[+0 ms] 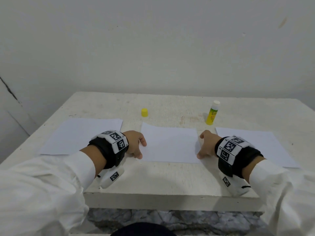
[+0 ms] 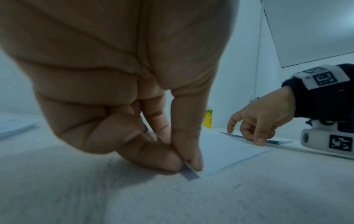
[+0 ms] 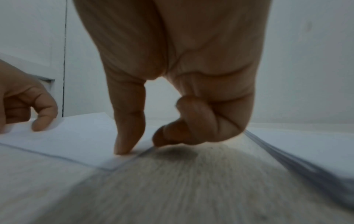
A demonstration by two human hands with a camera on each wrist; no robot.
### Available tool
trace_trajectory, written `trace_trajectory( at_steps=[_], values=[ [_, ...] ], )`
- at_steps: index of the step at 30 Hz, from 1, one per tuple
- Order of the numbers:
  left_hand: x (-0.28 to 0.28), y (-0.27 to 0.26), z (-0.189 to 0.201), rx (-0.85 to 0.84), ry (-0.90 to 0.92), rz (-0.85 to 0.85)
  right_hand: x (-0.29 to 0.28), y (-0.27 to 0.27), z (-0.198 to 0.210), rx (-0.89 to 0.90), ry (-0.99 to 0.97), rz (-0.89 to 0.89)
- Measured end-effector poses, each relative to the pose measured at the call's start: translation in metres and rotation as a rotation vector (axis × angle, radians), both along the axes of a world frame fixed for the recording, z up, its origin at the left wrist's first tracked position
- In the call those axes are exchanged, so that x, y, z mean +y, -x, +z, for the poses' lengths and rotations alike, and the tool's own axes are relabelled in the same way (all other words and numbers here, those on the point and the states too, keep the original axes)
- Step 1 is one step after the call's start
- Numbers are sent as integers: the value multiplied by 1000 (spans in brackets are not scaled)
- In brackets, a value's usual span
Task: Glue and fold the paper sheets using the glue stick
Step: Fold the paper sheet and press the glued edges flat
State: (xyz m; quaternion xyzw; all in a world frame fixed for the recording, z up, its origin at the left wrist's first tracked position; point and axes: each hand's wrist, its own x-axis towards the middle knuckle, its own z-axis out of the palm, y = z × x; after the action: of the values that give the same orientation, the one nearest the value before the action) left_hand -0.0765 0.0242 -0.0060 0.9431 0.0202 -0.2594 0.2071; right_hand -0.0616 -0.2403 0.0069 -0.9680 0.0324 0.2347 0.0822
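A white middle sheet (image 1: 170,144) lies flat on the table between my hands. My left hand (image 1: 141,150) is at its left edge; the left wrist view shows thumb and forefinger (image 2: 188,165) pinching the near left corner, lifted slightly. My right hand (image 1: 201,147) is at the right edge, where its thumb (image 3: 126,145) presses on the sheet (image 3: 76,136) while curled fingertips (image 3: 159,141) meet the edge. The uncapped yellow-green glue stick (image 1: 212,113) stands upright behind the sheet at the right. Its yellow cap (image 1: 144,112) stands apart, back centre.
Another white sheet (image 1: 81,135) lies to the left and a thin stack of sheets (image 1: 255,147) to the right, close beside my right hand. The white table (image 1: 170,178) ends in a front edge near my wrists. A pale wall rises just behind.
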Motion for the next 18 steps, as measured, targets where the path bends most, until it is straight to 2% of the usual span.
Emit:
trace_trajectory(
  at_steps=[2,4,7,10,12,15,18],
  values=[
    [0,0,0,-4,-12,-16,4,-4,0,23,32,46],
    [-1,0,3,5,-61,-58,12,-7,4,31,156,140],
    [-2,-4,6,6,-250,-176,36,-9,5,33,280,309],
    [-5,-13,3,5,-498,-298,73,-17,-5,105,253,403],
    [-5,-21,-1,-11,-600,-377,100,-21,-10,82,217,470],
    [-2,-31,-8,-1,-638,-447,134,-24,-17,41,201,550],
    [0,-37,-13,7,-650,-457,142,-32,-28,44,212,598]
  ],
)
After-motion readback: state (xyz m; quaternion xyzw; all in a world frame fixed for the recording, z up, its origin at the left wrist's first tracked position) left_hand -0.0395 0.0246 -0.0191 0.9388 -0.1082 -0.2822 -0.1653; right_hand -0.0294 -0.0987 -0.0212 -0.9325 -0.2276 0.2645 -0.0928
